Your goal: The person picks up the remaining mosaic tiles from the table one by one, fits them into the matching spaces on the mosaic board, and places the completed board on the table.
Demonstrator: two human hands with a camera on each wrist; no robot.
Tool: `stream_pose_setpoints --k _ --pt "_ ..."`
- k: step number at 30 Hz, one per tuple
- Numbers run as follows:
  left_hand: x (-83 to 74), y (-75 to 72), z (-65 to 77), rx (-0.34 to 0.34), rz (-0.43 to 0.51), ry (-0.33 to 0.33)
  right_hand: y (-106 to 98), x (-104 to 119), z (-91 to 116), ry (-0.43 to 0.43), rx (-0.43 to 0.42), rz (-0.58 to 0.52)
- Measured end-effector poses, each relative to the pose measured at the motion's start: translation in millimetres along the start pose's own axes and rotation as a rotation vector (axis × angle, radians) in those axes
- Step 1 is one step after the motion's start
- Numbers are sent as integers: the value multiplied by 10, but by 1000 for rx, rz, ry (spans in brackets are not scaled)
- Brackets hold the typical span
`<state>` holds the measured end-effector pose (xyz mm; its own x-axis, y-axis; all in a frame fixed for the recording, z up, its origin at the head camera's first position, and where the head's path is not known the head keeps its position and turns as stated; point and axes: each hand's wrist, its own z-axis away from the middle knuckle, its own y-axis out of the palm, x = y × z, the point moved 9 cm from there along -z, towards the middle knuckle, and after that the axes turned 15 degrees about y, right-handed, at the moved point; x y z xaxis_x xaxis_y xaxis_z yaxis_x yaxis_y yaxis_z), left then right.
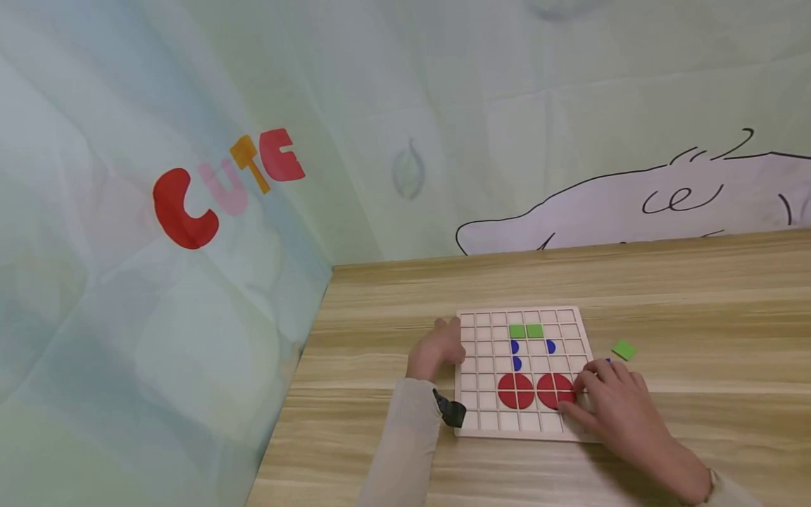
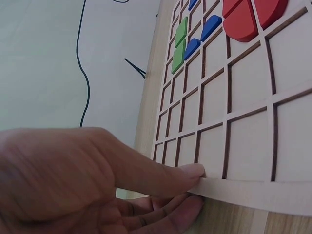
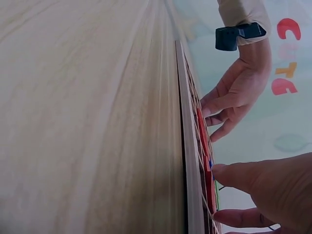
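Note:
A pale wooden grid board [image 1: 484,401] lies on the table. My left hand [image 1: 440,348] grips its left edge; in the left wrist view the thumb [image 2: 183,178] rests on the rim, the other fingers lower at the side. Red quarter-circle tiles form two discs, a left disc [image 1: 516,391] and a right disc [image 1: 553,387]. My right hand [image 1: 624,408] pinches the lower right quarter-circle tile [image 1: 564,399] between thumb and index finger. Two green square tiles [image 1: 526,331] and several blue half-round tiles [image 1: 517,363] sit in cells above the discs.
A loose green tile [image 1: 624,350] lies on the table right of the board. Beside it, a blue piece [image 1: 608,361] is mostly hidden by my right hand. Printed fabric walls [image 1: 393,141] rise behind and to the left of the wooden table [image 1: 380,317].

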<state>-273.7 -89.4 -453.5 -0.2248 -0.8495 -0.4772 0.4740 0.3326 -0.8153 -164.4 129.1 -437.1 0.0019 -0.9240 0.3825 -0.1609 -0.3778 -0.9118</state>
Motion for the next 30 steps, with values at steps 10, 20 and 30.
stream_pose_setpoints --k 10,20,30 --pt "-7 -15 -8 4 1 -9 -6 15 2 13 -7 11" --pt "17 7 8 5 31 -36 18 -10 8 20 12 19" --pt "9 13 15 14 36 -29 -31 -23 5 -11 15 -13"
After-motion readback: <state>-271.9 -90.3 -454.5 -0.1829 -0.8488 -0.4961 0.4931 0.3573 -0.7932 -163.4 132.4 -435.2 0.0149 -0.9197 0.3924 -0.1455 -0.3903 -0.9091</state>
